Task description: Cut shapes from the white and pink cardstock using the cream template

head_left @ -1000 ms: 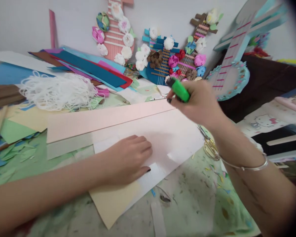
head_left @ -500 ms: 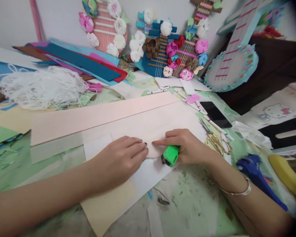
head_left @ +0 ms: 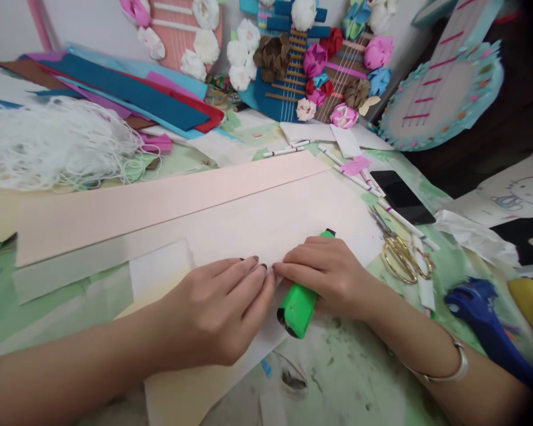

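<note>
My left hand (head_left: 224,307) is closed, its fingertips pinched at the edge of a pale pinkish-white sheet (head_left: 249,228). My right hand (head_left: 326,275) wraps around a bright green tool (head_left: 299,307) with black ends; its exact kind is not clear. The tool slants, its larger black end toward me and a small black tip showing beyond the fingers. My right fingertips meet the left ones at the sheet's edge, and what is between them is hidden. Under the hands lies a white and cream paper (head_left: 182,390).
A pink board strip (head_left: 160,201) lies across the sheet. Gold-handled scissors (head_left: 402,257), a phone (head_left: 402,195) and a blue tool (head_left: 488,319) lie at right. White string (head_left: 66,142) is heaped at left, beside stacked coloured sheets (head_left: 133,89). Decorated paper guitars (head_left: 288,77) stand behind.
The green tool has turned in my right hand and shows more of its body. My right fingers have folded over it and come against my left fingertips. The view has shifted slightly.
</note>
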The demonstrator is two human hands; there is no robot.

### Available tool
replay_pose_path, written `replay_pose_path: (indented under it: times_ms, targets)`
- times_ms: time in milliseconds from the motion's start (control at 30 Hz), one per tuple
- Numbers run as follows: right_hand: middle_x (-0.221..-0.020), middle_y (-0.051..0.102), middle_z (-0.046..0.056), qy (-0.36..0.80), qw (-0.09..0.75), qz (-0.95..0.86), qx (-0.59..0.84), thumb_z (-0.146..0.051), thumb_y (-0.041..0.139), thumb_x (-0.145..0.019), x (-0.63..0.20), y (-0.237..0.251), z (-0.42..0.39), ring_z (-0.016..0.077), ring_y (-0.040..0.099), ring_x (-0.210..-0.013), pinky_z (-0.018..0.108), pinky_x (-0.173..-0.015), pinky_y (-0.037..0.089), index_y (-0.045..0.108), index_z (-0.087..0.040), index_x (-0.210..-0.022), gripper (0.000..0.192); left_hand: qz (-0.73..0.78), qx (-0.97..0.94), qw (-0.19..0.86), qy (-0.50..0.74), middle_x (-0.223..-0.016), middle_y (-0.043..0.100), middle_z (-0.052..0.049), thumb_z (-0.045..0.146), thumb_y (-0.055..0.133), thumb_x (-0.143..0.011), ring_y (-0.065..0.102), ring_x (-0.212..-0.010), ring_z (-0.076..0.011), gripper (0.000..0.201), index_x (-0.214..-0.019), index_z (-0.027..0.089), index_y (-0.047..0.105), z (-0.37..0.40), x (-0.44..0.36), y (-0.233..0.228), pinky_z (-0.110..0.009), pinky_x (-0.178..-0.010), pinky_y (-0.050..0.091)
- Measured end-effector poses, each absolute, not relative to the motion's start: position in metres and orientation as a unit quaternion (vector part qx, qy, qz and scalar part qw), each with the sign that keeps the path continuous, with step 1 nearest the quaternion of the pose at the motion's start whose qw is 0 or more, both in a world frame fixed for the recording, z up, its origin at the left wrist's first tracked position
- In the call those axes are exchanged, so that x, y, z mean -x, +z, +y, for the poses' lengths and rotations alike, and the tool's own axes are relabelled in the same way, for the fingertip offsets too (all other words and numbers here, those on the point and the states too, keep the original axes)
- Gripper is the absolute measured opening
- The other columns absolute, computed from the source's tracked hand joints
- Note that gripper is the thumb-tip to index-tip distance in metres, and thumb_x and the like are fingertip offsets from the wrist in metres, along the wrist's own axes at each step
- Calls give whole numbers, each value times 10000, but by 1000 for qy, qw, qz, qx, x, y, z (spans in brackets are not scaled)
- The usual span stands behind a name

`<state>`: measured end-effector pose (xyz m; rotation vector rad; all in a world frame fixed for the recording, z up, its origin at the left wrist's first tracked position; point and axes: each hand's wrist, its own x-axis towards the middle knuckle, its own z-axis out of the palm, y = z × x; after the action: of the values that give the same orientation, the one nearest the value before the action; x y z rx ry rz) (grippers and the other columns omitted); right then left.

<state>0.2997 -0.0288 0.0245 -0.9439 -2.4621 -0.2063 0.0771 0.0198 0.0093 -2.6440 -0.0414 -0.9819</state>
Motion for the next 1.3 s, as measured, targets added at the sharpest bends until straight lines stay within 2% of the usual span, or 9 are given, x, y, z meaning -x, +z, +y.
replay_pose_path:
  times_ms: [167,433,667,900,1000,1167,1300]
  targets:
    - [-650,643,36,-92,238,-905,340,-134,455,-962,-298,28,-30,134,514,-572,281,-540,391,637,-131,-794,248,-25,924,105,-367,-968,734,-150,94,331,-936,700,-960,-259,327,-1005,72,650,16,-75,1,-392,-784,607]
    - [-661,642,39,-67,220,-917,326,-139,407,-991,-298,28,-29,128,516,-581,283,-555,387,623,-143,-746,326,-19,944,50,-325,-894,724,-121,81,288,-933,686,-929,-230,375,-959,102,661,20,-75,5,-355,-829,578]
    - [-687,658,59,-59,216,-916,333,-107,433,-972,-301,31,-29,146,541,-632,291,-572,408,642,-118,-770,291,-5,949,67,-307,-841,742,-83,74,272,-951,705,-861,-184,411,-927,117,680,26,-75,20,-286,-791,585]
    - [-675,625,48,-58,197,-919,335,-151,368,-1008,-298,32,-30,138,505,-616,286,-579,385,626,-143,-724,384,-25,940,62,-335,-875,735,-124,75,303,-945,703,-874,-220,372,-935,88,675,23,-77,21,-322,-763,579]
    - [-688,616,45,-53,186,-923,332,-152,369,-1009,-298,32,-30,137,478,-606,290,-570,360,609,-156,-705,387,-11,952,63,-300,-885,736,-107,75,316,-941,695,-891,-219,355,-944,104,670,21,-76,16,-324,-805,571]
    - [-703,609,49,-42,202,-926,317,-125,409,-991,-298,30,-29,134,468,-611,294,-584,348,593,-153,-694,350,-29,945,24,-325,-922,725,-143,70,318,-925,679,-969,-266,337,-1001,66,647,19,-74,9,-385,-859,551]
    - [-692,618,49,-36,210,-926,312,-116,405,-986,-299,28,-28,138,451,-605,300,-586,340,591,-155,-683,357,11,955,37,-293,-932,736,-121,71,305,-943,695,-936,-243,344,-1044,64,633,26,-71,15,-350,-850,564]
